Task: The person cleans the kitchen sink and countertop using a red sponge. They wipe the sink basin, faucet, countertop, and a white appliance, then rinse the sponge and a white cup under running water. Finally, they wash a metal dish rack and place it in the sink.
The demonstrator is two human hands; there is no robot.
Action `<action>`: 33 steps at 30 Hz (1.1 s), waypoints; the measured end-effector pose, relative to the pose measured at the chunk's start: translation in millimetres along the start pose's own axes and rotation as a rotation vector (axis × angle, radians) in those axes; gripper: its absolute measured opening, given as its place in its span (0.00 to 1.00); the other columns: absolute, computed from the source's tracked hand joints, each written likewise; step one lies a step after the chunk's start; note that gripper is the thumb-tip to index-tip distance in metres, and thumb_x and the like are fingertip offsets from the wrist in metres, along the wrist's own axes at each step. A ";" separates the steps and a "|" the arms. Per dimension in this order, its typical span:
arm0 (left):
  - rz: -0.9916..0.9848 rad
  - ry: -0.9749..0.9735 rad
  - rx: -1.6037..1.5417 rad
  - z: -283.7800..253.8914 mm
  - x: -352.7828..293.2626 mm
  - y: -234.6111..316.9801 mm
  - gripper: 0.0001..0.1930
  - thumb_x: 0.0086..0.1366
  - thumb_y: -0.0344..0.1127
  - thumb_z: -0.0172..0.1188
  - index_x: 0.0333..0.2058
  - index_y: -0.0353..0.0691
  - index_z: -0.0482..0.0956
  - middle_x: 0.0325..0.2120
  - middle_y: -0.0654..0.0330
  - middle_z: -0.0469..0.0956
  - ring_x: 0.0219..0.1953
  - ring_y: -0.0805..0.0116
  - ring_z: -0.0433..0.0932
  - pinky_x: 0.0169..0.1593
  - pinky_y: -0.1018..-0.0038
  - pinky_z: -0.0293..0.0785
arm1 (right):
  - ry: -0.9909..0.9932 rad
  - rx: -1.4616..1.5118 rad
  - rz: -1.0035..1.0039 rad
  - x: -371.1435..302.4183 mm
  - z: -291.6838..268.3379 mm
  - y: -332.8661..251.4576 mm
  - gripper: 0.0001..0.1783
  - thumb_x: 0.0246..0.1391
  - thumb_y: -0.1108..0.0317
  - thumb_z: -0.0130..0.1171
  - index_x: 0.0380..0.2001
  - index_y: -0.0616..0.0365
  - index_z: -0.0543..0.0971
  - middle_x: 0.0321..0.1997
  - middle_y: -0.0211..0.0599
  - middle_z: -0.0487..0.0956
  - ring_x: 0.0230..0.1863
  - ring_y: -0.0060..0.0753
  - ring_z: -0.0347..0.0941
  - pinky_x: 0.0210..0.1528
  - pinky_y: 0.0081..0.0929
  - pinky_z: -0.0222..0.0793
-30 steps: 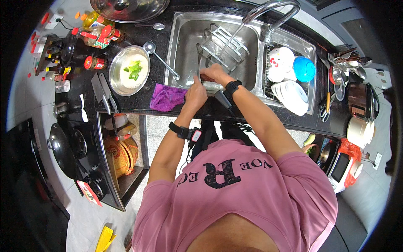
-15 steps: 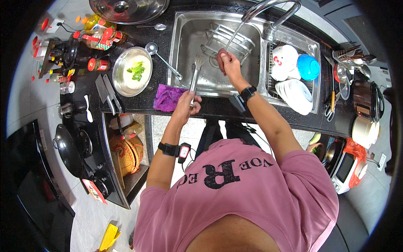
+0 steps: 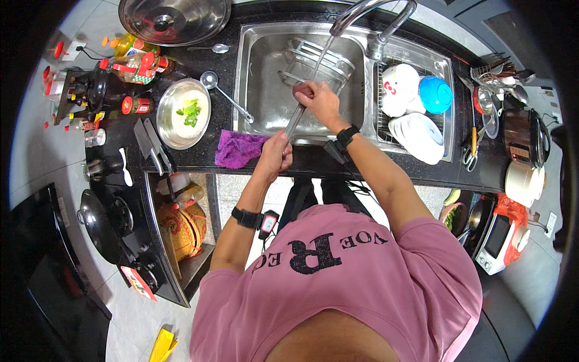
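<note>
My left hand (image 3: 276, 153), at the sink's front edge, is closed round the lower end of a long, shiny metal utensil (image 3: 294, 120). Its exact kind cannot be made out. Over the sink (image 3: 256, 114), my right hand (image 3: 321, 104) grips a reddish-brown scrubber or cloth (image 3: 300, 92) at the utensil's upper end, which is hidden there. A thin stream of water from the faucet (image 3: 354, 17) falls onto or just beside my right hand. Behind the hands, a metal rack (image 3: 329, 63) lies in the basin. A purple cloth (image 3: 238, 149) rests left of my left hand.
Left of the sink are a ladle (image 3: 226, 95), a metal bowl (image 3: 163, 123) with chopped greens, and a cleaver (image 3: 148, 145). The right-hand drainer holds white plates (image 3: 417, 139) and a blue bowl (image 3: 435, 95). Seasoning bottles (image 3: 129, 69) stand at the far left.
My right hand has moved left and down, bringing the scrubber onto the utensil's upper end. The utensil now tilts right, toward the faucet's stream. The whole view has shifted slightly.
</note>
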State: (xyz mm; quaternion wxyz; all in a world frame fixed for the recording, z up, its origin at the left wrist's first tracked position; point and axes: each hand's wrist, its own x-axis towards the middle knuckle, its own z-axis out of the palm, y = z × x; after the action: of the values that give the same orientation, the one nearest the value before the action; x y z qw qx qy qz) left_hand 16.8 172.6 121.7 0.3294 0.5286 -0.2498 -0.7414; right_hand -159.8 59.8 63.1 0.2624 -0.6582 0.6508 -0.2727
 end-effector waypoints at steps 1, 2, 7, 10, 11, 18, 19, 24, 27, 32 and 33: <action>0.016 -0.006 0.008 -2.5 -8.8 -0.3 0.16 0.73 0.43 0.45 0.50 0.37 0.68 0.19 0.68 0.60 0.12 0.80 0.59 0.14 0.81 0.52 | 0.028 -0.033 0.018 5.6 1.4 7.8 0.26 0.49 0.43 0.62 0.47 0.47 0.79 0.40 0.43 0.76 0.41 0.49 0.77 0.44 0.41 0.72; 0.030 -0.013 0.013 -6.8 -17.7 0.1 0.17 0.73 0.43 0.45 0.52 0.37 0.67 0.19 0.68 0.60 0.12 0.80 0.59 0.15 0.81 0.52 | 0.034 -0.024 0.006 9.1 3.5 14.1 0.25 0.51 0.44 0.60 0.46 0.48 0.80 0.41 0.44 0.77 0.42 0.50 0.77 0.45 0.41 0.72; 0.090 0.035 0.069 -29.6 -48.5 -2.1 0.23 0.73 0.44 0.46 0.60 0.37 0.63 0.19 0.69 0.60 0.13 0.80 0.58 0.15 0.82 0.53 | 0.036 0.152 0.225 20.4 3.0 34.6 0.24 0.54 0.44 0.58 0.44 0.52 0.80 0.46 0.47 0.77 0.44 0.49 0.77 0.47 0.41 0.72; 0.088 0.070 0.079 -35.9 -40.8 -0.8 0.22 0.73 0.44 0.46 0.59 0.36 0.64 0.19 0.68 0.60 0.13 0.80 0.59 0.15 0.81 0.54 | -0.003 0.440 0.195 17.7 1.8 35.1 0.26 0.54 0.44 0.59 0.44 0.54 0.80 0.47 0.47 0.76 0.46 0.45 0.76 0.48 0.39 0.71; 0.064 0.097 0.099 -35.9 -34.8 1.1 0.22 0.73 0.44 0.46 0.59 0.36 0.64 0.19 0.68 0.60 0.13 0.80 0.59 0.15 0.81 0.54 | -0.015 0.490 0.126 16.4 3.0 32.5 0.26 0.54 0.44 0.60 0.44 0.56 0.80 0.49 0.47 0.75 0.48 0.43 0.75 0.50 0.37 0.70; 0.082 0.004 0.144 -5.6 -19.1 1.8 0.22 0.73 0.40 0.45 0.60 0.33 0.62 0.19 0.67 0.62 0.14 0.79 0.60 0.16 0.80 0.57 | -0.230 0.579 0.167 14.7 20.8 1.6 0.30 0.48 0.50 0.65 0.48 0.62 0.76 0.45 0.49 0.79 0.47 0.44 0.77 0.51 0.33 0.71; 0.084 0.004 0.150 -5.2 -20.4 2.8 0.22 0.73 0.40 0.45 0.60 0.33 0.61 0.19 0.67 0.62 0.14 0.79 0.60 0.16 0.80 0.57 | -0.137 0.506 0.221 16.9 22.0 0.8 0.29 0.47 0.52 0.64 0.47 0.62 0.77 0.42 0.48 0.81 0.44 0.42 0.78 0.48 0.32 0.72; 0.099 -0.057 0.211 -8.9 -32.0 -5.6 0.22 0.74 0.41 0.44 0.61 0.35 0.60 0.18 0.68 0.59 0.13 0.79 0.59 0.16 0.81 0.55 | 0.079 0.589 0.428 24.7 29.5 18.0 0.21 0.48 0.55 0.62 0.34 0.64 0.82 0.27 0.47 0.82 0.26 0.37 0.80 0.32 0.32 0.75; 0.086 -0.020 0.246 -23.0 -37.9 -7.1 0.22 0.74 0.41 0.45 0.61 0.36 0.61 0.20 0.68 0.62 0.14 0.80 0.59 0.16 0.80 0.56 | -0.113 0.821 0.824 28.6 39.1 33.7 0.19 0.49 0.55 0.61 0.32 0.64 0.82 0.29 0.49 0.82 0.25 0.37 0.80 0.33 0.31 0.75; 0.154 0.151 0.559 -46.0 -41.6 -3.2 0.23 0.73 0.42 0.47 0.61 0.38 0.61 0.23 0.62 0.72 0.19 0.74 0.71 0.24 0.77 0.67 | 0.060 0.297 0.652 10.1 31.7 61.8 0.26 0.52 0.51 0.58 0.41 0.66 0.80 0.31 0.47 0.82 0.34 0.45 0.80 0.37 0.37 0.73; 0.288 0.141 0.663 -47.0 -37.2 -1.6 0.23 0.72 0.42 0.47 0.61 0.38 0.62 0.24 0.58 0.74 0.22 0.69 0.73 0.27 0.73 0.69 | -0.045 0.327 0.578 6.7 25.5 65.6 0.26 0.52 0.50 0.58 0.42 0.65 0.79 0.34 0.48 0.82 0.37 0.45 0.79 0.40 0.36 0.73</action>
State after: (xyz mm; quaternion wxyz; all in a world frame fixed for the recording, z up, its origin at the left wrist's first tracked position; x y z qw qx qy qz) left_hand 69.3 200.6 128.7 0.2575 0.6160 -0.5248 -0.5280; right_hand -188.7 51.9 -0.9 0.4454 -0.4014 0.7521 -0.2735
